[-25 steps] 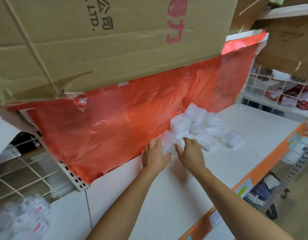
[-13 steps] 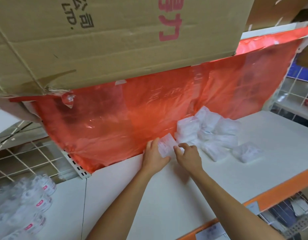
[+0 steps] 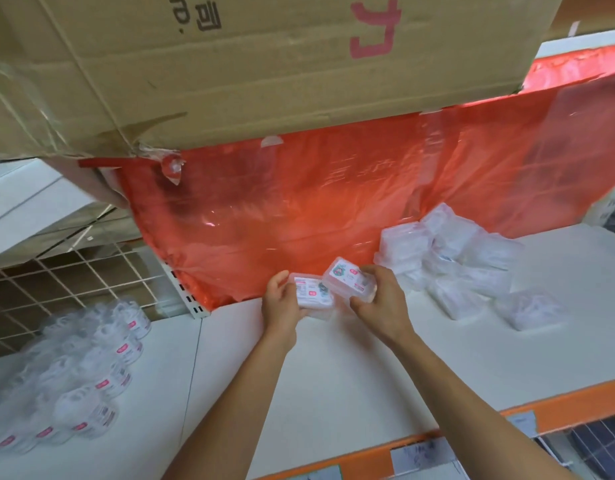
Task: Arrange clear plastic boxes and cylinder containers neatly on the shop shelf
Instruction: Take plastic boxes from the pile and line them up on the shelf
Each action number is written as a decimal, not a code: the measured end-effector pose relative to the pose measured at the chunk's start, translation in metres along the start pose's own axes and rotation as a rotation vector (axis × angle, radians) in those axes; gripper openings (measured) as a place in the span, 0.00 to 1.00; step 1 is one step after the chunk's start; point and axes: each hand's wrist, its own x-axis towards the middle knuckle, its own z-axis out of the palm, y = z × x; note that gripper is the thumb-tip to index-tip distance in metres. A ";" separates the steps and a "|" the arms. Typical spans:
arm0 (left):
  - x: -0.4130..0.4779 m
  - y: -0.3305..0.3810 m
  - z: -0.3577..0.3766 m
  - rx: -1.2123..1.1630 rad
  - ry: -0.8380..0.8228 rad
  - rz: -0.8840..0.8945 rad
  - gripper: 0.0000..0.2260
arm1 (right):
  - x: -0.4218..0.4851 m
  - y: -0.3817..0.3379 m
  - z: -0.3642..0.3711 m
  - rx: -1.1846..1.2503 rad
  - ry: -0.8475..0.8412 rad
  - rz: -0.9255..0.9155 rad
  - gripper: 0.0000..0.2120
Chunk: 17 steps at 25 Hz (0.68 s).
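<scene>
Two boxes are in your hands at the back of the shelf (image 3: 333,375), close to the red sheet (image 3: 299,209). Your left grip (image 3: 282,303) curls round the left box (image 3: 313,293). Your right grip (image 3: 382,303) pinches the right box (image 3: 347,277), which is tilted, with one corner over the left box. Open white shelf runs from your hands out to the orange edge (image 3: 576,407). A messy pile (image 3: 455,265) of more boxes sits near your right grip, against the sheet. The tubs (image 3: 84,368) with pink labels lie well apart on the left, with a wire grid (image 3: 57,282) behind them. A big carton (image 3: 264,64) hangs low over the shelf.
</scene>
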 end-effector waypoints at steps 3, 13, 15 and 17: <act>-0.008 0.003 -0.025 -0.068 0.042 -0.015 0.10 | -0.004 -0.002 0.011 0.038 -0.086 -0.028 0.30; -0.038 0.032 -0.137 -0.135 0.118 0.114 0.22 | -0.036 -0.066 0.087 0.176 -0.252 -0.158 0.29; -0.044 0.038 -0.169 -0.121 0.166 0.143 0.27 | -0.051 -0.086 0.108 0.201 -0.275 -0.178 0.30; -0.052 0.044 -0.203 -0.099 0.203 0.181 0.23 | -0.069 -0.105 0.128 0.219 -0.297 -0.203 0.28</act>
